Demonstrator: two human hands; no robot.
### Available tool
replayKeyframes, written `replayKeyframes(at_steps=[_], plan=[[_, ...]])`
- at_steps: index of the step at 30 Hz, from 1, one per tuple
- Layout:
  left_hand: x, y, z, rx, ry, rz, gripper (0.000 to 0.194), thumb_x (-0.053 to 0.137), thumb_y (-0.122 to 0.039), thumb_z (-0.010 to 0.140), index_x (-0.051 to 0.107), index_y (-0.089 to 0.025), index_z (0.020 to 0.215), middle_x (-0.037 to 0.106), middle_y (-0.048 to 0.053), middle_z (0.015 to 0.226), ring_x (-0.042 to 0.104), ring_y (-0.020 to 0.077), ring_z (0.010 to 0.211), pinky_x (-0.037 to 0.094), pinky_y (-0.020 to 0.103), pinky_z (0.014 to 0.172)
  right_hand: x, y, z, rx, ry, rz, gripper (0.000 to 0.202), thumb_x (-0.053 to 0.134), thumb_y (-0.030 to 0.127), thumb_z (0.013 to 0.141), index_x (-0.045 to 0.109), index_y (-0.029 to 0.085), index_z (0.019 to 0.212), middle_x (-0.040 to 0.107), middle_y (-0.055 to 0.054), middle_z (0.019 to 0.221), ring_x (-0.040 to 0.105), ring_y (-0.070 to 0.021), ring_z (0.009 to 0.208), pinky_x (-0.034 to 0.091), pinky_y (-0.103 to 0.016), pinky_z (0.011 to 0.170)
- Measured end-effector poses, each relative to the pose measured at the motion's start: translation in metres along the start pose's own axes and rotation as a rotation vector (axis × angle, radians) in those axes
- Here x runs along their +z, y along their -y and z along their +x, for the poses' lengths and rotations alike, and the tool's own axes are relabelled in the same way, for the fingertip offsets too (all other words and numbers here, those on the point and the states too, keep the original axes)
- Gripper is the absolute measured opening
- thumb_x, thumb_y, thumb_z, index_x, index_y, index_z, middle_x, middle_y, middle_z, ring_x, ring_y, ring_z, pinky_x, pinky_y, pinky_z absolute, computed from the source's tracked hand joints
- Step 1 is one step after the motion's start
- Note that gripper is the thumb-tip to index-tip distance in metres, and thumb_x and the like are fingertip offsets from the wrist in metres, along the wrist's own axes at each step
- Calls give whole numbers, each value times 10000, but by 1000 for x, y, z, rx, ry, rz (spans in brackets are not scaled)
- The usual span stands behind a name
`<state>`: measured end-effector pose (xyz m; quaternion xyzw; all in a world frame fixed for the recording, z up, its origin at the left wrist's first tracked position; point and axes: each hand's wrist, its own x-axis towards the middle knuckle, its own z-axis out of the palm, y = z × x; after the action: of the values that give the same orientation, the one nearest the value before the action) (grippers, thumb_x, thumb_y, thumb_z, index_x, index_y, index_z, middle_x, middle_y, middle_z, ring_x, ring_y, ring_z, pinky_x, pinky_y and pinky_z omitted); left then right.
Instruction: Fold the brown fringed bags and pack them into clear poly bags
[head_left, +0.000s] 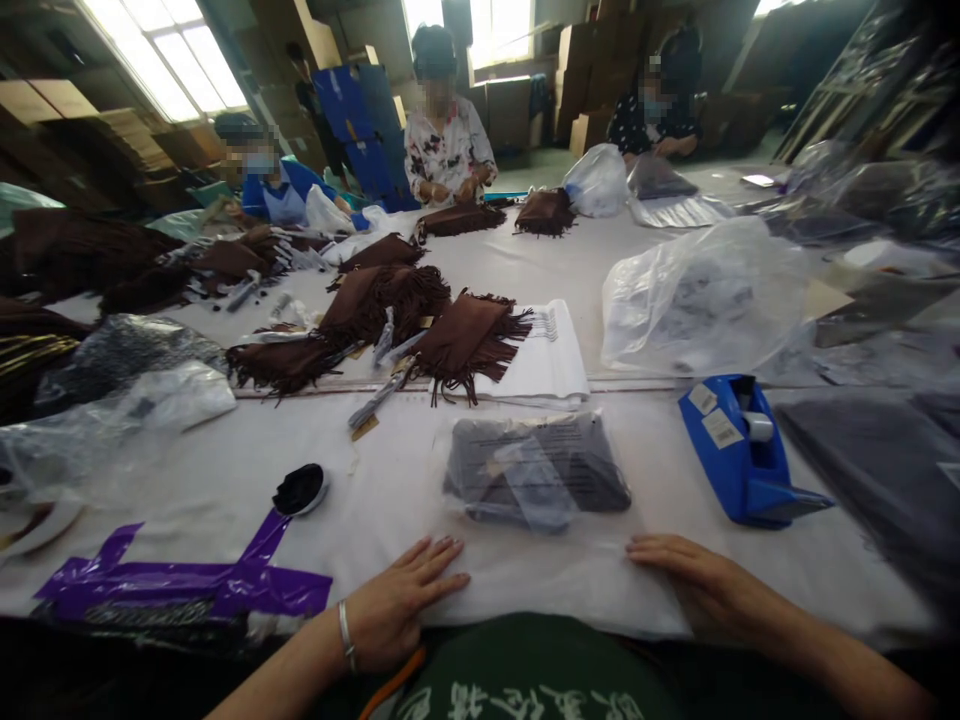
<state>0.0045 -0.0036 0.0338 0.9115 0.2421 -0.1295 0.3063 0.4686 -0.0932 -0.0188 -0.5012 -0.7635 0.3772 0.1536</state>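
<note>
A dark folded item in a clear printed plastic bag (536, 470) lies flat on the white table (382, 540). My left hand (401, 600), with a silver bangle at the wrist, rests on the table below the bag's left side, fingers spread and holding nothing. To the lower right of the bag, my right hand (701, 575) lies on its edge with fingers stretched out, also holding nothing. Neither hand touches the dark item. A blue tape dispenser (739, 450) stands right of the bag.
Brown fringed pieces (465, 335) lie beyond the bag, beside a large clear bag (705, 300). Purple tape (187, 590) and a small dish of black material (300, 490) sit at left. Several people work across the table. Dark packed sheets (862, 480) lie at right.
</note>
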Motion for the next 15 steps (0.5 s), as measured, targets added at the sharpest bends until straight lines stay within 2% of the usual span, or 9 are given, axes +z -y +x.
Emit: replayKeyframes(at_steps=[2, 4, 6, 8, 12, 15], plan=[[-2, 3, -1, 28, 3, -9, 999, 415, -31, 483, 224, -272, 1434, 40, -5, 1534, 79, 258, 1398, 79, 517, 1140, -1, -2, -10, -9, 13, -57, 477, 409, 186, 875, 448, 283, 1340, 428, -55, 1411, 373, -226, 1304, 303, -425, 1099], [-5, 5, -1, 61, 1, -14, 969, 439, -56, 513, 221, -249, 1437, 57, 14, 1533, 88, 272, 1396, 58, 534, 1134, 3, 5, -9, -47, 20, -86, 508, 451, 185, 853, 432, 290, 1349, 409, -37, 1424, 320, -238, 1335, 235, -461, 1126], [-9, 5, -4, 88, -5, -20, 908, 491, -100, 577, 228, -239, 1435, 93, 37, 1530, 113, 286, 1391, 67, 540, 1128, 12, 13, -1, -75, -2, -56, 435, 452, 200, 869, 509, 303, 1287, 472, -19, 1376, 348, -228, 1321, 199, -480, 1136], [-13, 6, -8, 95, -22, -15, 848, 536, -151, 655, 223, -247, 1437, 151, 49, 1520, 150, 278, 1386, 99, 531, 1128, 21, 17, 9, -57, -61, 41, 338, 450, 261, 896, 591, 299, 1201, 555, -19, 1296, 429, -220, 1269, 222, -472, 1132], [-6, 13, -10, 83, -124, 23, 734, 568, -243, 786, 226, -255, 1436, 265, 64, 1488, 216, 251, 1373, 163, 516, 1125, 29, 13, 16, 170, -207, 254, 339, 444, 427, 897, 647, 279, 1124, 622, -30, 1208, 513, -239, 1190, 312, -458, 1093], [11, 21, 0, 141, -336, 10, 520, 486, -227, 869, 364, -246, 1373, 421, 78, 1406, 340, 230, 1324, 232, 490, 1118, 28, 11, 15, 286, -287, 326, 369, 476, 488, 866, 670, 255, 1076, 635, -40, 1185, 553, -246, 1139, 376, -418, 1054]])
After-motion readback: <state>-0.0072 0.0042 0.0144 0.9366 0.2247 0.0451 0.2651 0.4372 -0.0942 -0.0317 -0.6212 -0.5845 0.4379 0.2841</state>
